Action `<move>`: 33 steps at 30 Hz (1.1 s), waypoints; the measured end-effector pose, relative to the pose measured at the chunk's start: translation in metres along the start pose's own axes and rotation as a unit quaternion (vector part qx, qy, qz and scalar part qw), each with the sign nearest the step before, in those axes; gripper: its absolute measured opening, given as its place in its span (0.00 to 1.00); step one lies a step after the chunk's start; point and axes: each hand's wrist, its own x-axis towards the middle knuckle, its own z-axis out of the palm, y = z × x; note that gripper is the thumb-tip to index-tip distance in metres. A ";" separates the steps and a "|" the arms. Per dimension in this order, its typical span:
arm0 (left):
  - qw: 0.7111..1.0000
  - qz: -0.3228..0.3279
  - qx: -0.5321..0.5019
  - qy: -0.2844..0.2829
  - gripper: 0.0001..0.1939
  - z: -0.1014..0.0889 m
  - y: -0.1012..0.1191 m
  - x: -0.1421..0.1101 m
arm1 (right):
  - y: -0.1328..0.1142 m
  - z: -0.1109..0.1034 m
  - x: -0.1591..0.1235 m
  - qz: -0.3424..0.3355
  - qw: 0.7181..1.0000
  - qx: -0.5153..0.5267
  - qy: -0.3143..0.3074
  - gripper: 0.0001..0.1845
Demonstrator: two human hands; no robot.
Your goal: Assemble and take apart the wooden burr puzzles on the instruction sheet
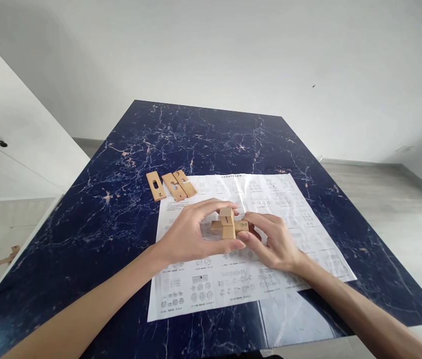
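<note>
Over the paper sheet, both hands grip a small cluster of interlocked wooden puzzle pieces. My left hand pinches it from the left, thumb along the near side and fingers on the far side. From the right, my right hand holds the end of a piece marked 3 between thumb and fingers. A block marked 1 stands upright in the middle of the cluster. To the upper left lie flat wooden pieces: one with an oval slot marked 2, and two notched ones side by side.
A creased instruction sheet with printed diagrams lies beneath the hands. The dark blue marbled table reaches back towards a pale wall. A white cabinet with a black handle stands at the left.
</note>
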 end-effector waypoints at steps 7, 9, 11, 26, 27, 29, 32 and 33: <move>0.993 0.034 0.055 0.098 0.22 -0.015 -0.010 -0.001 | 0.004 -0.008 -0.003 0.060 0.983 0.074 0.159 0.23; 0.979 0.063 0.153 0.117 0.30 -0.009 -0.014 -0.001 | 0.005 -0.006 -0.001 0.091 0.974 0.102 0.182 0.24; 0.955 0.094 0.261 0.101 0.34 -0.005 -0.019 -0.002 | 0.007 -0.004 0.001 0.121 0.966 0.123 0.190 0.25; 0.980 0.027 0.175 0.091 0.32 -0.008 -0.014 -0.003 | 0.007 0.000 0.002 0.150 0.978 0.141 0.045 0.24; 0.987 0.015 0.147 0.066 0.31 -0.006 -0.012 -0.004 | 0.006 -0.001 0.002 0.146 0.978 0.142 0.036 0.24; 0.994 -0.020 0.106 0.015 0.30 -0.003 -0.008 -0.004 | 0.003 -0.001 0.003 0.143 0.978 0.151 0.016 0.24; 0.995 -0.072 0.061 -0.029 0.19 0.000 -0.005 -0.004 | 0.000 -0.001 0.005 0.151 0.974 0.168 -0.022 0.24; 0.995 -0.086 0.041 -0.033 0.18 0.001 -0.005 -0.003 | -0.001 -0.001 0.005 0.155 0.973 0.170 -0.036 0.24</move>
